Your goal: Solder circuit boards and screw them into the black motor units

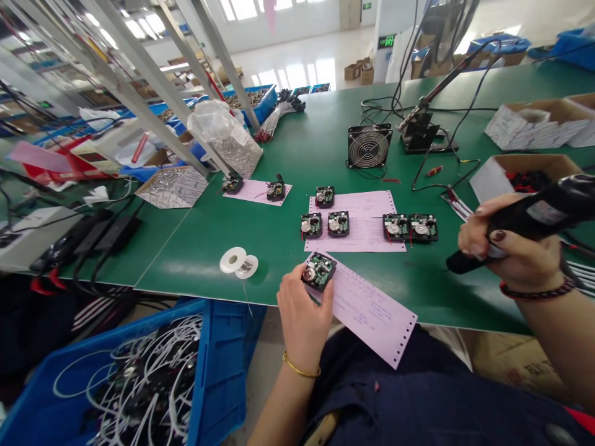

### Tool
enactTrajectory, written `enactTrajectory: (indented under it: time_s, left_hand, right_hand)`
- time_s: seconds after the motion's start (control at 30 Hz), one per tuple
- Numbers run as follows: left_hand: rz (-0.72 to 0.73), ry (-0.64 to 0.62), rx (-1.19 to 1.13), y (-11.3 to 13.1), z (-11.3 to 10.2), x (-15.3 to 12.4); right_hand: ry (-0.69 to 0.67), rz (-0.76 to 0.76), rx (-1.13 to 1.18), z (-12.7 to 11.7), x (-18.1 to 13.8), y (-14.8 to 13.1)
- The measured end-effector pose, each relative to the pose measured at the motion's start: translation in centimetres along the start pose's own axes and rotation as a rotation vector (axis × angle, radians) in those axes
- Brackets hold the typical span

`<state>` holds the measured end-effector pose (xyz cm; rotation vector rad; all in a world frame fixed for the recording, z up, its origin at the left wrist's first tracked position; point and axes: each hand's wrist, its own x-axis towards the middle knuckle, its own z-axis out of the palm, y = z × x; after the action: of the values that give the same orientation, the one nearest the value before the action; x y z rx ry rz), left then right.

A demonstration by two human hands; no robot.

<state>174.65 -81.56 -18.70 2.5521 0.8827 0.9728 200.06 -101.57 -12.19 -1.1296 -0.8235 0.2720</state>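
My left hand [304,310] is closed around a small black housing with a green circuit board [319,271] at the table's front edge, thumb on one side and fingers on the other. Beneath it a pink printed sheet [372,310] hangs over the edge toward my lap. On the right, my right hand [515,248] grips a black electric screwdriver [543,214], raised over the table. Its dark front end points left and its bit cannot be made out. Several similar circuit board housings [338,223] lie on another pink sheet [367,201] just beyond my left hand.
A solder wire spool [232,260] lies left of my left hand. Farther back stand a fan [370,147] and a black stand with cables [423,133]. A cardboard box of dark parts [493,176] sits at right. A blue bin of white cables [223,371] stands below left.
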Motion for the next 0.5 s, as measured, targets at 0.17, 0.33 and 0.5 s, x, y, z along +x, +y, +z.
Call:
enactTrajectory:
  time_s: [0.17,0.33,0.5]
  left_hand:
    - [0.227,-0.242,-0.334,1.2,-1.8,-0.2]
    - [0.384,-0.668,-0.596,2.2,-1.7,-0.6]
    - [0.217,-0.595,-0.537,4.0,0.7,-1.0]
  right_hand:
    - [-0.03,-0.017,0.031,-0.1,0.1,0.3]
    - [-0.024,-0.023,0.048,-0.3,0.2,0.5]
    - [-0.062,-0.035,0.077,-0.7,0.2,0.8]
